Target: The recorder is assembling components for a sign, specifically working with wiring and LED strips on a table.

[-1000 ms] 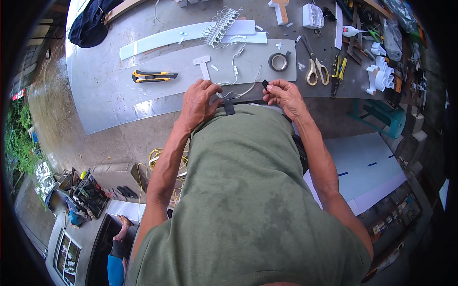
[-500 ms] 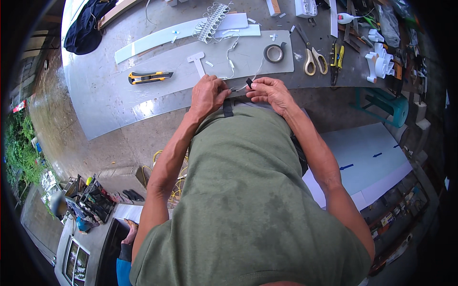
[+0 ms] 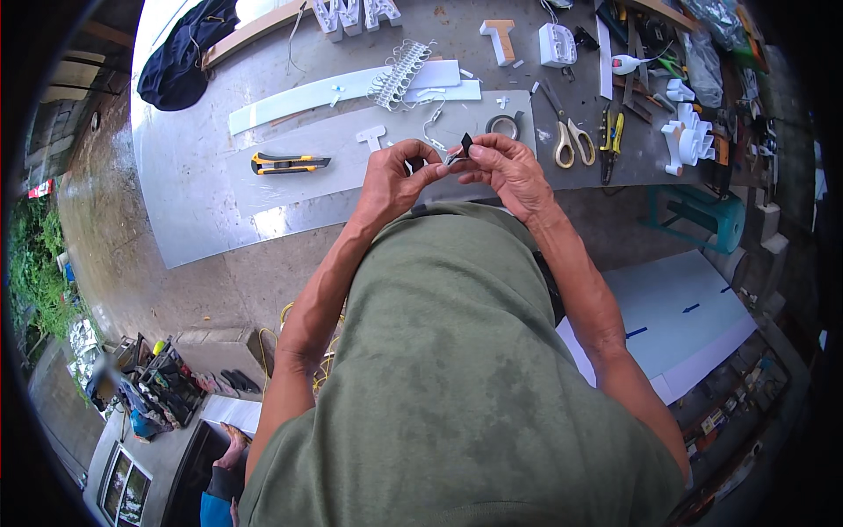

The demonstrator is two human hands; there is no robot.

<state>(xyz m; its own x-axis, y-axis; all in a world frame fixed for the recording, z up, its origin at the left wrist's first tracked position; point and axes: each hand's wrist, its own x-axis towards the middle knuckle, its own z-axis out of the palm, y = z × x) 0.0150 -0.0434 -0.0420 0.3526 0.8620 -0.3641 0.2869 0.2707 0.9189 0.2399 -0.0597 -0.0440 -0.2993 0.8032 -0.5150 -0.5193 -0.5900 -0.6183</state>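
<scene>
Black tape (image 3: 466, 141) points lengthwise away from the torso (image 3: 457, 351), right fingers (image 3: 493, 158) pinching it, left fingers (image 3: 430, 174) pinching wire (image 3: 453, 162).

Busy across the broad grey table (image 3: 263, 88) now, with a crumpled navy cloth (image 3: 184, 57), a flat grey sheet (image 3: 329, 184), cream-handled metal scissors (image 3: 564, 124) and yellow-and-black pliers (image 3: 617, 134)!

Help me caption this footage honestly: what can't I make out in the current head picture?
All in the head view:
Thin wire: one part is hidden inside the grip of the left hand.
Black piece: its lower end is covered by the right hand.
White block letters: cut off by the upper edge.
Small white piece on the long strip: too small to identify.
Another person's blue garment: cut off by the lower edge.
</scene>
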